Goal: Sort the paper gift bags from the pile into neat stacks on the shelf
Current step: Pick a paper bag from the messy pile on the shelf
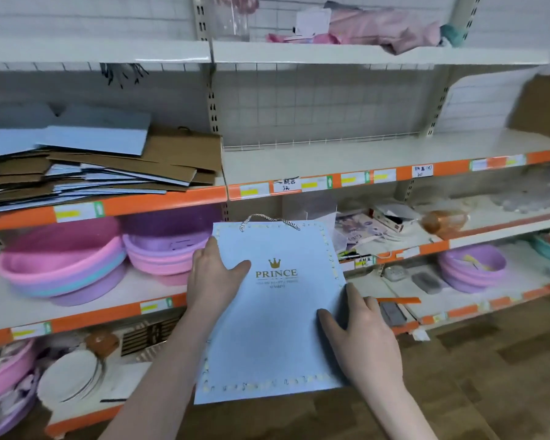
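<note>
The left hand (215, 274) grips the left edge of a flat blue bag (275, 315), thumb laid across its face beside the gold crown and the word PRINCE, fingers hidden behind. The right hand (362, 331) pinches the bag's right edge lower down — thumb on the face, fingers curled round the side. Between them the bag hangs in the air in front of the shelving, tilted a little, its cord handle (269, 221) at the far end and a dotted border round its face.

Up and to the left, on an orange-edged shelf (159, 200), lies the pile (86, 166) — blue and brown flat bags heaped loosely, several jutting over the edge. The shelf bay (362, 154) to its right, behind a low wire rail, is bare white board. Below the pile sit nested pink and purple basins (64, 265), with more purple basins (472, 268) far right. Pink fabric (378, 30) lies on the top shelf.
</note>
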{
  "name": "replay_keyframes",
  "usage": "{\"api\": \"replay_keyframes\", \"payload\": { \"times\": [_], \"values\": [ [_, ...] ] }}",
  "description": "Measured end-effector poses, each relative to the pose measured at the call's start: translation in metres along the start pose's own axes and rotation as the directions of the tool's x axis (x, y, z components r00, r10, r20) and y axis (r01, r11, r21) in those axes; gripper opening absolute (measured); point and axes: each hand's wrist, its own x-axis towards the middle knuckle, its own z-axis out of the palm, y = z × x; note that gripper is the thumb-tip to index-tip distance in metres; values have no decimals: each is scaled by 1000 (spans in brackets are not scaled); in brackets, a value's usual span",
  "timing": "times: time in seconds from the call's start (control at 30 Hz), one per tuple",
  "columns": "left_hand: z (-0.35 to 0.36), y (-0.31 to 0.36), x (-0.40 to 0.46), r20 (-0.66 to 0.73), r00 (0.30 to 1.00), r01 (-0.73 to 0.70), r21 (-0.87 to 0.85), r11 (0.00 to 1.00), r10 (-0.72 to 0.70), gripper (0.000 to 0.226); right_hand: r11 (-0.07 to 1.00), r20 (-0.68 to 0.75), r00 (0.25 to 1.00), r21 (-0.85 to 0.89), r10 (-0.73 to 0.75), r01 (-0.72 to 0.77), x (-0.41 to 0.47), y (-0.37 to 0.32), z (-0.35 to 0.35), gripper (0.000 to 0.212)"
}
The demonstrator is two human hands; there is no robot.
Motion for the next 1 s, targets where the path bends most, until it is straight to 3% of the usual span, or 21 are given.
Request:
{"api": "replay_keyframes", "payload": {
  "times": [0.33, 0.43, 0.8, 1.0],
  "values": [
    [96, 96, 99, -150, 988, 40, -25, 999, -43, 50, 990, 5, 990, 23, -139, 138, 175, 48, -52, 66],
    [113, 115, 131, -160, 986, 41, -4, 999, -42, 56, 985, 4, 986, 47, -165, 165, 216, 52, -53, 64],
    [146, 104, 272, -158, 987, 44, 102, 994, -27, 54, 975, -17, 982, 117, -186, 187, 363, 12, -14, 59],
    [150, 90, 348, -126, 991, 53, 158, 986, -34, 40, 964, 7, 975, 154, -221, 217, 434, -26, 4, 32]
  ]
}}
